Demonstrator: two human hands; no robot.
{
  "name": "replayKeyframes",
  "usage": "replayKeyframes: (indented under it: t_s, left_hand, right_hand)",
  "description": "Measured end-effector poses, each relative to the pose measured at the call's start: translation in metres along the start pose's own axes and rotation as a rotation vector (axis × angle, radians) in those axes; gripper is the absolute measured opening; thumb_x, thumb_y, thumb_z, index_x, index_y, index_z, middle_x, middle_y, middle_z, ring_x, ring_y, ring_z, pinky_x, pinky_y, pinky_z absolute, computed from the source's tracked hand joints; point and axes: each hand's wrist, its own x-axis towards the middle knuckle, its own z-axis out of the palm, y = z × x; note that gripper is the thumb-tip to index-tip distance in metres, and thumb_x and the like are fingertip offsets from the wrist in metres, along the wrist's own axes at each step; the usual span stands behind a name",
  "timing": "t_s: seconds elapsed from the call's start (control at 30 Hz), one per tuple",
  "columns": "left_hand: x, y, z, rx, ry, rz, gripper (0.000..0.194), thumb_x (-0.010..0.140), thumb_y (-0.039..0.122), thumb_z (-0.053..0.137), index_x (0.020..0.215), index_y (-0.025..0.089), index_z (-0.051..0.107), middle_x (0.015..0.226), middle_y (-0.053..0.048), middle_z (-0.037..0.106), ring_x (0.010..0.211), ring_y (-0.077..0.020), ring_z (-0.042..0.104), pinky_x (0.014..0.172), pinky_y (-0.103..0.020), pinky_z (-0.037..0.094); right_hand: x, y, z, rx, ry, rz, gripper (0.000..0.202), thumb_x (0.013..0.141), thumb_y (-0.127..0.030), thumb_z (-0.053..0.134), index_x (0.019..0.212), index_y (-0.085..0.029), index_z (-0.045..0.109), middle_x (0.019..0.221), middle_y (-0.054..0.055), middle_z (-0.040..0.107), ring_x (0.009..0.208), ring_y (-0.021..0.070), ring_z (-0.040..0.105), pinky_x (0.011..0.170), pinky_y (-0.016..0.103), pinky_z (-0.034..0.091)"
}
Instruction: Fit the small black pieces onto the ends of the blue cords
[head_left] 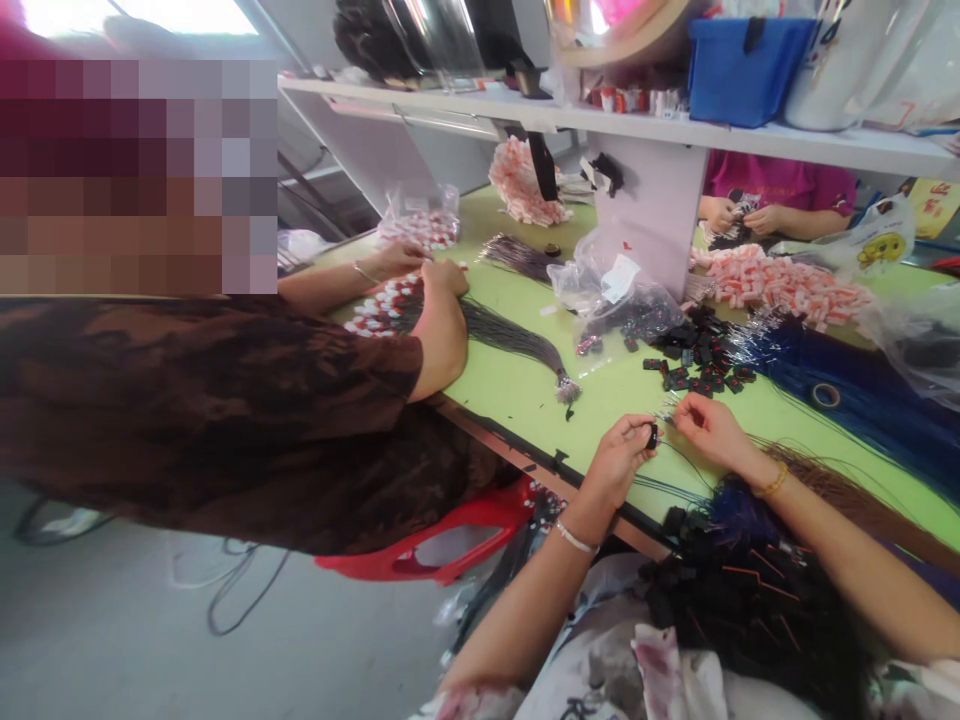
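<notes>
Our left hand [619, 458] holds a small black plug [652, 436]

Our left thumb and fingers squeeze the plug over the near part of the green table [600, 405]. Our right hand [709, 428] is just to the right, fingertips close together by shiny wire tips [664, 408]. We cannot tell if they pinch one. Farther off, we see a black plug pile [697, 355].

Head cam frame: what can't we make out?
All head view:
- Black connector, detail: partly covered by the left hand, and too small.
- What, if anything, the right hand pinches: too small and blurred.
- Most contents of the blue bin: hidden by its walls.
- Top of the tan-rimmed roll: cut off by the upper edge.
- Rest of the red seat: covered by a co-worker's dark clothing.
</notes>
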Motion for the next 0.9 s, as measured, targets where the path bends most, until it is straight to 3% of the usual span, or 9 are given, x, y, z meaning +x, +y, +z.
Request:
replayKeyframes:
  t_s: [0.1,0.23,0.57,0.9]
  left_hand:
    - [0.004,-0.004,0.003,-0.133,-0.032,-0.034,0.029,0.064,0.025,0.078,0.085,0.013,0.063,0.077,-0.003,0.064,0.068,-0.0094,0.057,0.063,-0.019,0.044]
    - [0.009,-0.01,0.004,-0.238,-0.064,-0.083,0.02,0.07,0.019,0.073,0.086,0.014,0.063,0.076,-0.003,0.062,0.067,-0.0088,0.056,0.063,-0.02,0.045]
    - [0.014,-0.017,-0.002,-0.295,-0.053,-0.15,0.012,0.077,0.016,0.065,0.089,0.013,0.063,0.08,-0.005,0.064,0.07,-0.0106,0.059,0.066,-0.021,0.046]
    - [0.013,-0.018,-0.003,-0.263,-0.054,-0.167,0.018,0.076,0.018,0.068,0.093,0.014,0.064,0.083,-0.005,0.065,0.069,-0.01,0.06,0.066,-0.021,0.047]
  right_hand:
    - [-0.002,-0.007,0.002,0.219,0.009,0.013,0.012,0.079,-0.027,0.051,0.071,-0.018,0.053,0.061,-0.003,0.052,0.055,0.0098,0.044,0.052,0.02,0.034]
    - [-0.007,-0.013,0.005,0.288,0.007,0.041,0.011,0.075,-0.025,0.054,0.068,-0.017,0.054,0.059,-0.004,0.049,0.053,0.0083,0.04,0.051,0.02,0.033]
    - [-0.011,-0.009,0.009,-0.063,0.002,0.018,0.019,0.076,-0.027,0.052,0.06,-0.018,0.052,0.052,-0.004,0.049,0.047,0.0075,0.036,0.047,0.02,0.024]
    - [-0.011,-0.01,0.01,-0.124,-0.004,0.037,0.022,0.078,-0.029,0.049,0.059,-0.018,0.051,0.053,-0.003,0.051,0.048,0.0085,0.038,0.048,0.021,0.024]
